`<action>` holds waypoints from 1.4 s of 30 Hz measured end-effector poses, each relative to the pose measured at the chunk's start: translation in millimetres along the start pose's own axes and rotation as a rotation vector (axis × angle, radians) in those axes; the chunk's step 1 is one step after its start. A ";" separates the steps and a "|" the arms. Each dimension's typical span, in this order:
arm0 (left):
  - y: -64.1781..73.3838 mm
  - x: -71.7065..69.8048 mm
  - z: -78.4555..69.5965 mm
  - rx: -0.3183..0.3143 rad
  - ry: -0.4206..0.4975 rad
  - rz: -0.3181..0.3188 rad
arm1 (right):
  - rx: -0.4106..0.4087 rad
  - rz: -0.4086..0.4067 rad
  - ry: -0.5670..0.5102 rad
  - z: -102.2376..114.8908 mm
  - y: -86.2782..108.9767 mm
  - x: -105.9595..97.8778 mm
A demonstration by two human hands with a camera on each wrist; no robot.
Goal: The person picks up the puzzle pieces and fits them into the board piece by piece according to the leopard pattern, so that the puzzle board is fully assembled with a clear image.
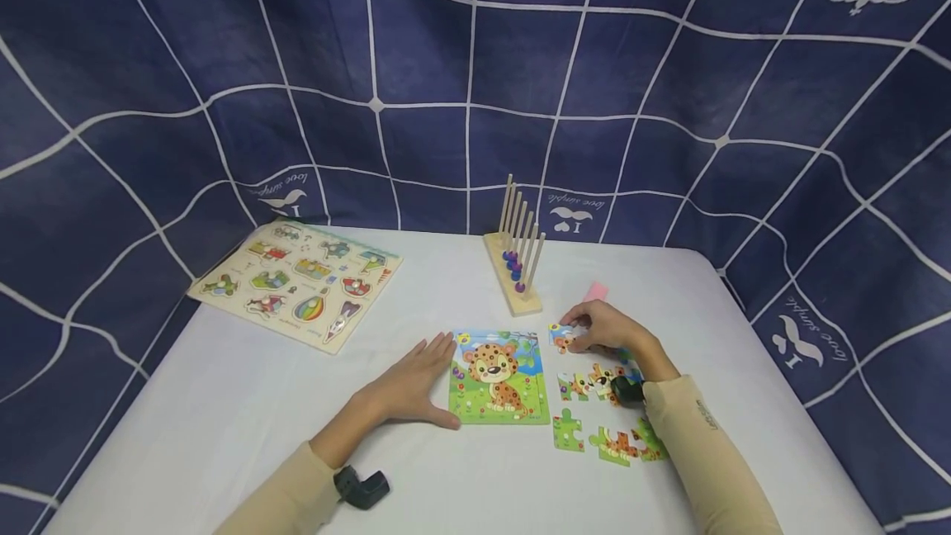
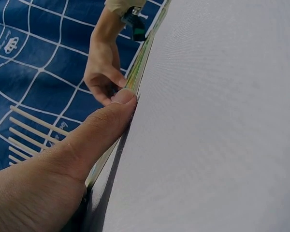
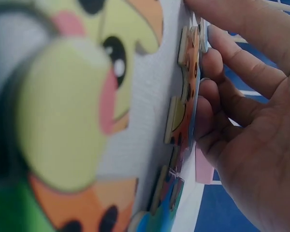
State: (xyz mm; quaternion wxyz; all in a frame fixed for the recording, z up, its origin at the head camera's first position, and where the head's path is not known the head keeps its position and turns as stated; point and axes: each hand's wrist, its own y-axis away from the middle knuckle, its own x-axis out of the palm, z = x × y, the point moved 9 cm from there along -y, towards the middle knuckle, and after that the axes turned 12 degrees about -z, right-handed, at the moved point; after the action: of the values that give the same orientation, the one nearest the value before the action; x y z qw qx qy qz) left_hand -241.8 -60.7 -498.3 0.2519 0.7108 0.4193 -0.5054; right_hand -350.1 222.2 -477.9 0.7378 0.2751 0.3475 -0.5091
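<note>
One spread left hand (image 1: 412,382) touches the picture board (image 1: 499,378), mid-frame; the right hand (image 1: 612,329) pinches a puzzle piece (image 1: 559,336) just right of it. That low right sleeve (image 1: 706,452) could easily drag the loose pieces (image 1: 568,434), lower right, out of line tbh.

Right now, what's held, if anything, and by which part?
The right hand appears to pinch the upper-left loose puzzle piece toward its right side; the left hand only rests against the picture board.
</note>
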 end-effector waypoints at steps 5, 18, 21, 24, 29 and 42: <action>0.7 1.4 -0.2 0.000 -0.001 -0.002 | 0.008 -0.012 -0.017 -1.7 1.8 -1.2; 0.9 -0.3 0.5 -0.012 0.002 -0.005 | 0.005 -0.020 -0.078 2.1 4.2 -2.1; 0.8 0.0 1.1 -0.014 0.005 -0.004 | 0.000 -0.019 -0.073 3.0 4.4 -1.3; 0.6 0.3 1.5 -0.017 0.002 -0.002 | 0.007 -0.019 -0.074 3.0 4.4 -1.4; 0.3 0.9 1.6 -0.019 -0.007 0.004 | 0.012 -0.020 -0.079 4.3 5.2 -1.2; 0.1 1.2 2.2 -0.021 -0.008 0.000 | -0.052 0.006 -0.084 33.7 12.8 3.4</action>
State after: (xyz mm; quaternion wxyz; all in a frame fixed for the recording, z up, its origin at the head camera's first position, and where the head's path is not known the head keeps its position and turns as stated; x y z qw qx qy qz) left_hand -242.6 -62.0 -500.2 0.2610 0.7062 0.4238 -0.5036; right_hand -329.3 198.9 -459.5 0.7604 0.2351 0.3285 -0.5086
